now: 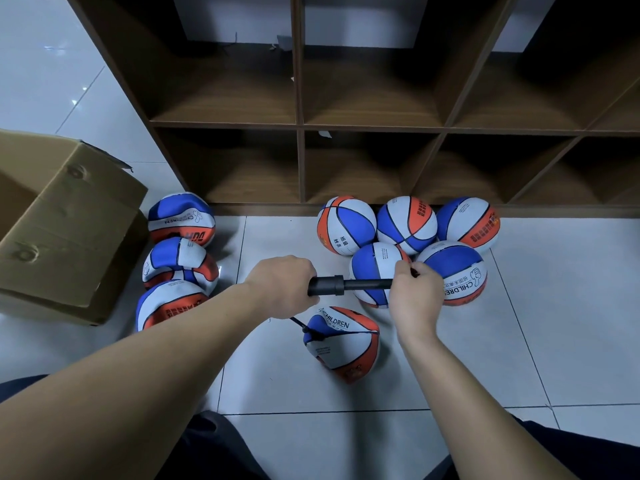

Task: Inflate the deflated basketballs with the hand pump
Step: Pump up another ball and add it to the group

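Observation:
I hold a black hand pump [341, 285] level above the floor. My left hand [284, 282] grips its thick barrel end, and my right hand [414, 296] grips the handle end. A thin black hose [300, 325] runs from under my left hand to a dented blue, white and orange basketball [343, 342] lying on the tiles just below the pump. Three flattened basketballs [178, 259] lie in a column at the left. Several round basketballs [407, 225] cluster at the right against the shelf base.
A brown cubby shelf unit [301, 126] fills the back, its compartments bare. An open cardboard box [62, 230] stands at the left beside the flat balls. Pale floor tiles [450, 368] spread around the dented ball. My dark-trousered legs sit at the bottom edge.

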